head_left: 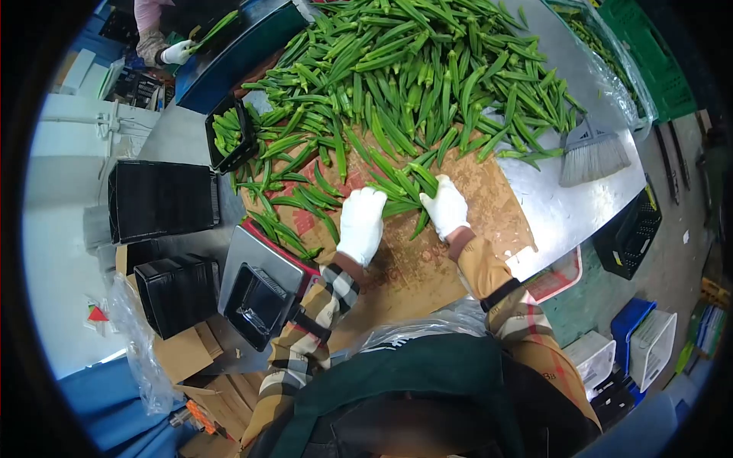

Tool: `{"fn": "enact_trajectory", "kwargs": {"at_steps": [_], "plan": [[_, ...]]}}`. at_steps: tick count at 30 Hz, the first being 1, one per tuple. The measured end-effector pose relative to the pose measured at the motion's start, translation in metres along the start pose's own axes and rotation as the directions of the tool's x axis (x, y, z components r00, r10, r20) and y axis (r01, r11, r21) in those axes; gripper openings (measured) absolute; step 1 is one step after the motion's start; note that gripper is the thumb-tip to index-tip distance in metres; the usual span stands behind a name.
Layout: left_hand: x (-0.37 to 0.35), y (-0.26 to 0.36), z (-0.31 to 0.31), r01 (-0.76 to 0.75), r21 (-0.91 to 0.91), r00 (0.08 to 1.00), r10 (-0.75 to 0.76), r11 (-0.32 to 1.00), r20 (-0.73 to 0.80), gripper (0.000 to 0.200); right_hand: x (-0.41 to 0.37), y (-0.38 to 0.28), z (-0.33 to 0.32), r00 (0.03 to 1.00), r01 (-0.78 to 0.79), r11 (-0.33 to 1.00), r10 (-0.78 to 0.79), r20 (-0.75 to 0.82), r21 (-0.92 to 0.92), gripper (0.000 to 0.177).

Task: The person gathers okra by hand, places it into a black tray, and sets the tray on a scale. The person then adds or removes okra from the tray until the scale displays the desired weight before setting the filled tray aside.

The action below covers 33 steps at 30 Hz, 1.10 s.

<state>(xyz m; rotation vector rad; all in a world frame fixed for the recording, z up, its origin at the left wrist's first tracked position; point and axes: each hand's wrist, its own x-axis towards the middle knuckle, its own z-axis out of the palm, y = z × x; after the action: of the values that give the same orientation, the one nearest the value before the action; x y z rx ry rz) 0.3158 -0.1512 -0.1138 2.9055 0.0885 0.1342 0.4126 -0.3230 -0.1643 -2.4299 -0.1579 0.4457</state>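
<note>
A small bunch of green okra [403,185] lies between my two white-gloved hands, above a worn sheet of cardboard [427,267]. My left hand [362,223] is closed at the left end of the bunch, its fingertips partly hidden. On the other side, my right hand [447,208] grips the okra with thumb and fingers. Just beyond both hands, a large heap of loose okra [427,69] spreads over the metal table. To the left of my left hand, an empty black tray [258,305] sits on a scale [259,248] with a red edge.
A black tray with okra [227,133] stands at the heap's left. Stacked black trays [164,195] are further left. A brush head [595,159] rests on the table's right side, near a green crate [649,53]. Another person's gloved hand [177,53] holds okra at upper left.
</note>
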Motion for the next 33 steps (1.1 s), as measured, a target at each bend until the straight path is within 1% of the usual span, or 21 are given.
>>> {"fn": "enact_trajectory", "kwargs": {"at_steps": [2, 3, 4, 5, 7, 9, 10, 12, 14, 16, 18, 19, 20, 22, 24, 25, 28, 29, 30, 31, 33], "plan": [[0.017, -0.012, 0.014, -0.181, -0.101, 0.969, 0.159, 0.978, -0.189, 0.034, 0.006, -0.008, -0.007, 0.997, -0.016, 0.998, 0.020, 0.069, -0.053, 0.047], [0.022, -0.015, 0.021, -0.177, -0.072, 0.967, 0.160, 0.982, -0.198, 0.042, 0.008, -0.010, -0.012, 0.994, -0.029, 0.998, 0.035, 0.105, -0.057, 0.049], [0.024, -0.019, 0.026, -0.150, -0.042, 0.982, 0.144, 0.988, -0.119, 0.043, 0.012, -0.009, -0.017, 0.989, -0.042, 0.997, 0.051, 0.139, -0.062, 0.050], [0.026, -0.019, 0.025, -0.126, -0.010, 0.991, 0.126, 0.992, -0.040, 0.045, 0.013, 0.008, -0.010, 0.998, 0.006, 1.000, -0.006, 0.061, 0.012, 0.048], [0.026, -0.013, 0.015, -0.051, 0.042, 0.984, 0.043, 0.998, 0.170, 0.046, 0.018, 0.031, -0.024, 0.980, -0.092, 0.945, 0.031, 0.194, 0.313, 0.043], [0.026, -0.009, 0.001, -0.032, 0.080, 0.969, 0.011, 0.996, 0.245, 0.043, 0.016, 0.034, -0.050, 0.936, -0.281, 0.797, 0.104, 0.337, 0.535, 0.032], [0.026, -0.008, -0.001, -0.025, 0.101, 0.959, -0.005, 0.995, 0.283, 0.041, 0.019, 0.037, -0.065, 0.906, -0.360, 0.766, 0.150, 0.397, 0.533, 0.022], [0.022, -0.015, 0.017, -0.061, 0.059, 0.990, 0.053, 0.996, 0.130, 0.040, 0.030, 0.054, -0.070, 0.914, -0.389, 0.516, 0.115, 0.388, 0.763, 0.015], [0.020, -0.018, 0.026, -0.103, 0.049, 0.995, 0.103, 0.993, 0.017, 0.034, 0.044, 0.056, -0.085, 0.892, -0.453, 0.332, 0.178, 0.416, 0.828, 0.012], [0.024, -0.009, 0.025, -0.147, 0.062, 0.988, 0.150, 0.987, -0.042, 0.027, 0.068, 0.055, -0.091, 0.948, -0.299, 0.446, 0.235, 0.212, 0.843, 0.013], [0.031, -0.004, 0.030, -0.157, 0.084, 0.985, 0.163, 0.984, -0.065, 0.025, 0.098, 0.054, -0.082, 0.971, -0.079, 0.617, 0.224, -0.079, 0.783, 0.015], [0.035, -0.002, 0.032, -0.146, 0.112, 0.987, 0.152, 0.983, -0.045, 0.024, 0.114, 0.053, -0.077, 0.961, -0.092, 0.684, 0.251, -0.116, 0.723, 0.023], [0.040, -0.001, 0.033, -0.137, 0.142, 0.990, 0.142, 0.980, -0.025, 0.024, 0.133, 0.057, -0.061, 0.943, 0.010, 0.829, 0.179, -0.282, 0.559, 0.037], [0.045, -0.002, 0.032, -0.120, 0.181, 0.992, 0.111, 0.976, 0.060, 0.016, 0.136, 0.027, -0.061, 0.943, 0.027, 0.959, 0.069, -0.325, 0.284, 0.053], [0.048, -0.004, 0.031, -0.095, 0.240, 0.990, 0.067, 0.966, 0.125, 0.013, 0.140, 0.009, -0.056, 0.942, -0.066, 0.995, 0.086, -0.326, 0.072, 0.063], [0.045, -0.006, 0.029, -0.066, 0.203, 0.986, 0.032, 0.977, 0.165, 0.014, 0.141, 0.007, -0.058, 0.938, -0.057, 0.997, 0.074, -0.339, 0.059, 0.062], [0.034, -0.012, 0.009, 0.030, 0.089, 0.960, -0.053, 0.996, 0.275, 0.024, 0.160, 0.037, -0.065, 0.992, -0.023, 0.927, 0.067, -0.105, 0.373, 0.050], [0.030, -0.014, 0.004, 0.092, 0.031, 0.960, -0.097, 0.995, 0.263, 0.024, 0.145, 0.030, -0.084, 0.993, -0.110, 0.784, 0.118, 0.028, 0.611, 0.037], [0.028, -0.015, -0.005, 0.157, -0.028, 0.956, -0.145, 0.987, 0.255, 0.024, 0.123, 0.019, -0.110, 0.984, -0.179, 0.688, 0.127, 0.127, 0.703, 0.031], [0.031, -0.014, -0.021, 0.192, -0.026, 0.943, -0.177, 0.981, 0.280, 0.029, 0.119, 0.028, -0.110, 0.981, -0.195, 0.676, 0.121, 0.153, 0.711, 0.030], [0.038, -0.018, -0.025, 0.162, -0.054, 0.979, -0.154, 0.985, 0.136, 0.028, 0.097, 0.024, -0.113, 0.980, -0.192, 0.687, 0.100, 0.170, 0.701, 0.032]]}}
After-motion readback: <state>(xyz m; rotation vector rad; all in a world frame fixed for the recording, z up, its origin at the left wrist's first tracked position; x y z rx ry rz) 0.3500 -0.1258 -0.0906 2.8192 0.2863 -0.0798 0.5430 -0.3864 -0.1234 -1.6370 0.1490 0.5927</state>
